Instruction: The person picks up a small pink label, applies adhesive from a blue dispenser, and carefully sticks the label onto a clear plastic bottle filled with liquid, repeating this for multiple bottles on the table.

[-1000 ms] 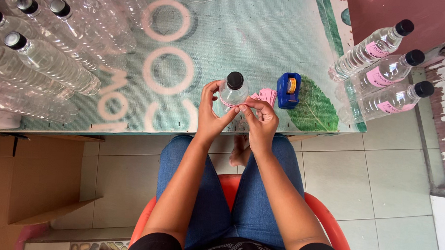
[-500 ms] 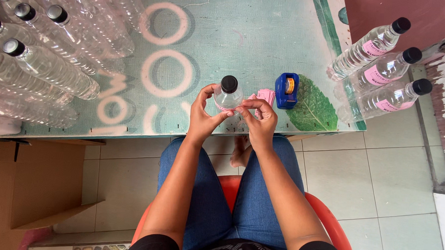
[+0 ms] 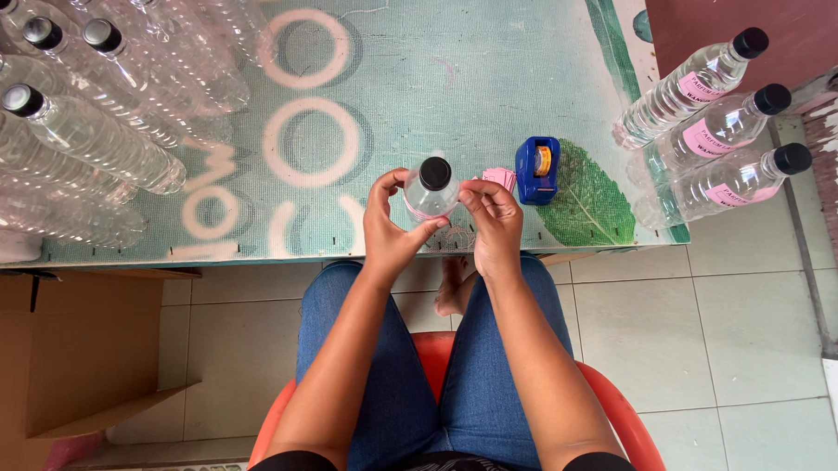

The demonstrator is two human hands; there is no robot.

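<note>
- Clear bottle (image 3: 430, 191), black cap, seen from above; held upright over the near edge of the table (image 3: 462, 70), a pink band of label showing around its body; taken here as the landmark for all places below.
- Left hand (image 3: 389, 225): wrapped around the bottle's left side, thumb and fingers clamped on the clear body; forearm runs back toward the seated person's lap.
- Right hand (image 3: 492, 219): pressed against the bottle's right side, fingers curled together at the pink label; whether they pinch the label or only press on it cannot be told.
- Pink labels (image 3: 501, 177): small stack on the table just right of the bottle, partly hidden behind the right hand.
- Blue tape dispenser (image 3: 538, 170): on the table right of the bottle, just beyond the pink labels; resting at the edge of a printed green leaf.
- Labelled bottles (image 3: 715, 134): three, lying on their sides far right of the held bottle, at the table's right edge; black caps pointing away to the right, pink labels on each.
- Unlabelled bottles (image 3: 80, 112): a cluster lying far left of the held bottle, black caps, clear bodies; well apart from both hands.
- Red chair (image 3: 608, 400): below the bottle in view, under the person; blue jeans cover the legs.
- Cardboard box (image 3: 71, 353): lower left of the bottle, on the tiled floor under the table's edge.
</note>
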